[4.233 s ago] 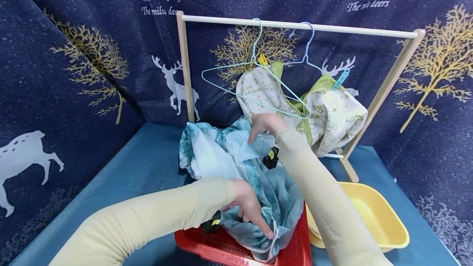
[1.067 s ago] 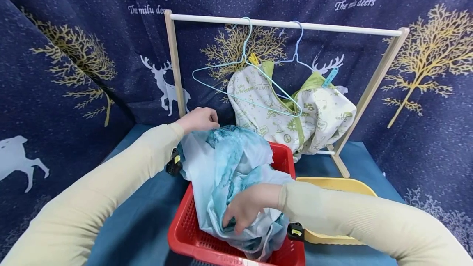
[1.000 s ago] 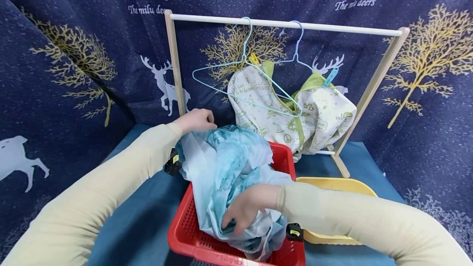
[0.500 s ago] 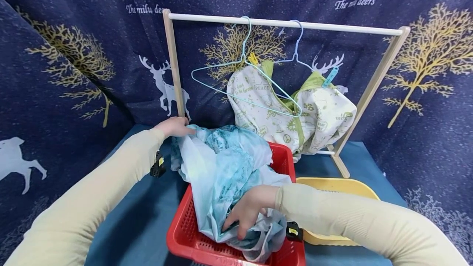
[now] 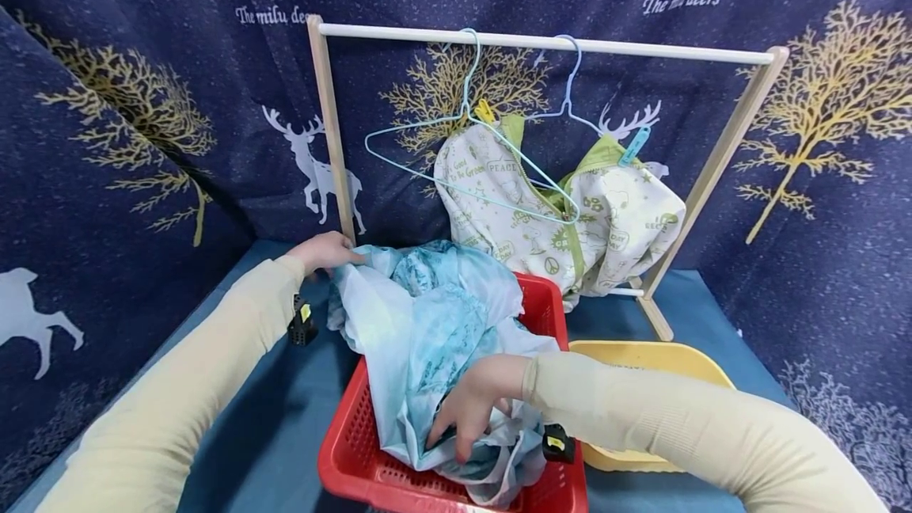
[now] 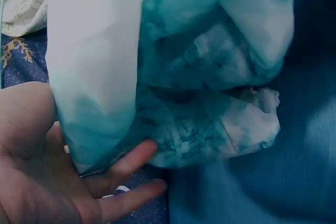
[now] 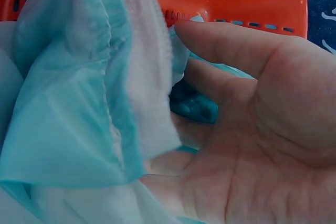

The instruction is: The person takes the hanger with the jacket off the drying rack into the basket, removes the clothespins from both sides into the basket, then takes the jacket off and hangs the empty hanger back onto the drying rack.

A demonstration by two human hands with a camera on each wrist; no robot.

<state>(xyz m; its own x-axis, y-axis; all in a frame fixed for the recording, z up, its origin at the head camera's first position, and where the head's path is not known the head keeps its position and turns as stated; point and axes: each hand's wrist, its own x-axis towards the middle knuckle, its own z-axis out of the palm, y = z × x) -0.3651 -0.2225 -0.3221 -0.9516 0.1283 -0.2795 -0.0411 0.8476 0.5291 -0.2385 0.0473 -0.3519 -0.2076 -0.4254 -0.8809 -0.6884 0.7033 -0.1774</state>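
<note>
A teal-and-white garment (image 5: 399, 315) lies bunched in a red basket (image 5: 342, 457) and spills over its far left rim. At its upper left edge my left hand (image 5: 324, 252) pinches the cloth; in the left wrist view, the garment (image 6: 100, 51) covers the thumb's tip, and two fingers (image 6: 142, 156) stretch out below it. My right hand (image 5: 473, 402) rests in the folds at the basket's front, fingers spread. In the right wrist view, a stitched hem (image 7: 110, 77) hides the fingertips of the right hand (image 7: 226, 124), while the thumb stands apart.
Behind the basket stands a rack (image 5: 541, 39). A light-blue hanger (image 5: 466, 113) and a periwinkle hanger (image 5: 568, 101) hang from it, with a white-and-green printed garment (image 5: 527, 220) and clothespins. A yellow basin (image 5: 663, 355) sits right of the basket, partly under my right sleeve.
My left hand has come down and left along the garment's upper edge, and its fingers have closed on the cloth. The right hand has moved from the upper folds to the front ones.
</note>
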